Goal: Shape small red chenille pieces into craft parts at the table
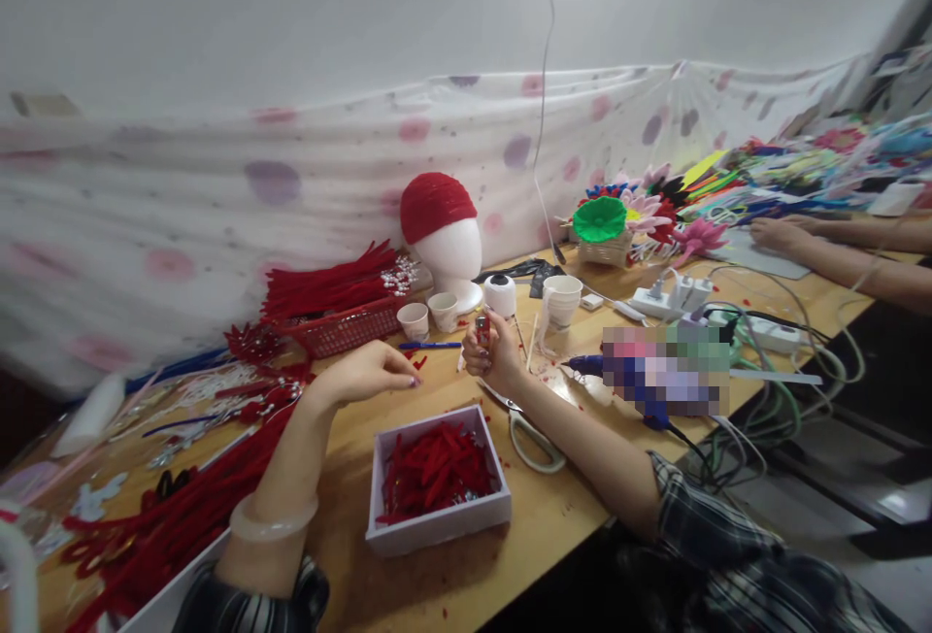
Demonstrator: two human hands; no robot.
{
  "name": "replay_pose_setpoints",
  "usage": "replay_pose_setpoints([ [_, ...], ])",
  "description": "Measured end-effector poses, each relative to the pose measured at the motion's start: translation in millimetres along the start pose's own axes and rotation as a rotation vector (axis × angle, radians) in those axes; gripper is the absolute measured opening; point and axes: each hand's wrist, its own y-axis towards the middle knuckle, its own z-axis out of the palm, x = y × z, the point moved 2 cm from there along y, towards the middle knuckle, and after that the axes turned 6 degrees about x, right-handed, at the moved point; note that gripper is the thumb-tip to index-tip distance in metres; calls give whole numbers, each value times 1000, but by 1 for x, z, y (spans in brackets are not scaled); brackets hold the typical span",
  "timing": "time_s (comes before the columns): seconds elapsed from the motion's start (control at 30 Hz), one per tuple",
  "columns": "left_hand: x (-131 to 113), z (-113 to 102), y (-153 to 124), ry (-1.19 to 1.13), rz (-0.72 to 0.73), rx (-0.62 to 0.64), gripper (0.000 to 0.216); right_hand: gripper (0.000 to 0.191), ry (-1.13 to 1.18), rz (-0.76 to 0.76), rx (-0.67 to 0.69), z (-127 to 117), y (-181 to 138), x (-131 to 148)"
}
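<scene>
My right hand is closed around a small red lighter, held upright above the wooden table. My left hand hovers to its left with fingers curled and pinched together; whatever it holds is too small to make out. A pale bangle sits on my left wrist. Below both hands stands a white box filled with red petal-like pieces. White-handled scissors lie just right of the box, under my right forearm.
Behind are a foam head with a red cap, a red basket, paper cups, a blue pen, power strips and cables, red trimmings at left. Another person's arms rest at far right among colourful flowers.
</scene>
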Motion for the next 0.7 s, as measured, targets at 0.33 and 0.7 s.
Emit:
replay_pose_setpoints([
  [0.33,61,18,38,265,-195,-468,9,49,-31,40,28,-6,5,-7],
  [0.7,40,3,32,-190,-42,-559,37,46,-188,147,-42,-2,4,-12],
])
